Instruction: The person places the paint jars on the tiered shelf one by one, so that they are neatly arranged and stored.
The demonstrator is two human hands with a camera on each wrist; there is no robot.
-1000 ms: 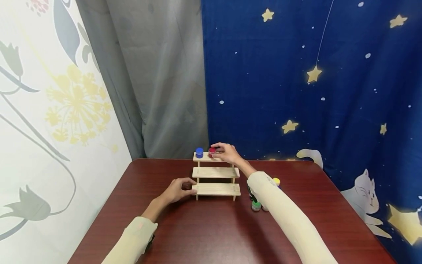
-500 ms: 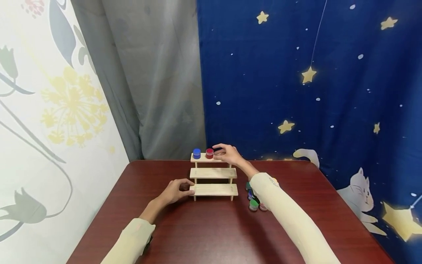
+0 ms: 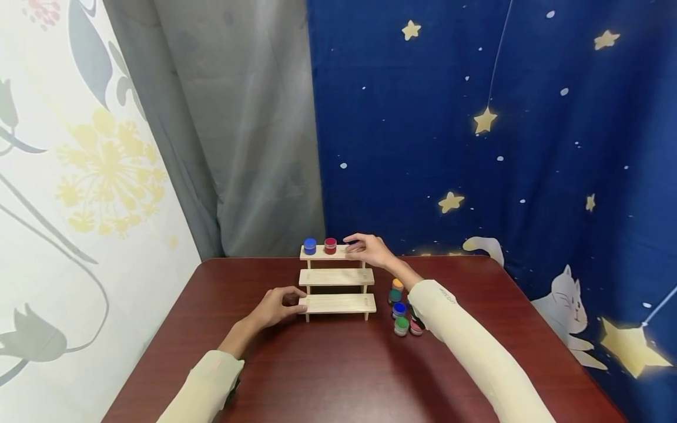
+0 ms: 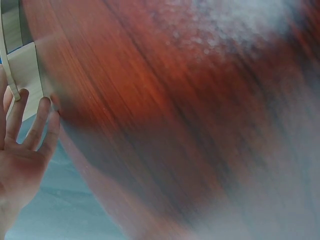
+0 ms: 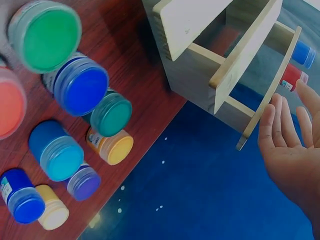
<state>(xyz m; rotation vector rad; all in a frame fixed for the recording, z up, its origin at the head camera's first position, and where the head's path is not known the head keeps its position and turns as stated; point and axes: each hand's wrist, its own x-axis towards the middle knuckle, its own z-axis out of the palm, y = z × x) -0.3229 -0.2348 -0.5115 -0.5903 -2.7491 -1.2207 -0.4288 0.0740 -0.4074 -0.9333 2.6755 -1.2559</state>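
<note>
A three-step wooden display stand (image 3: 336, 277) stands on the table. My left hand (image 3: 275, 306) grips the left end of its lowest step, thumb at the front edge and index finger at the back. On the top step sit a blue paint pot (image 3: 309, 247) at the left and a red paint pot (image 3: 330, 246) beside it. My right hand (image 3: 372, 251) is just right of the red pot, apart from it, its fingers loosely bent and holding nothing. In the right wrist view the right hand (image 5: 292, 150) has its fingers extended close to the red pot (image 5: 292, 77).
Several more paint pots stand on the table right of the stand, among them a green pot (image 3: 401, 326) and an orange pot (image 3: 398, 285). My right forearm passes over part of this group. Curtains (image 3: 264, 147) hang behind the dark red table (image 3: 328, 370).
My right hand has let go of the red pot and drawn a little to the right. The red pot stays on the top step. The left hand keeps its place; the head view has shifted slightly.
</note>
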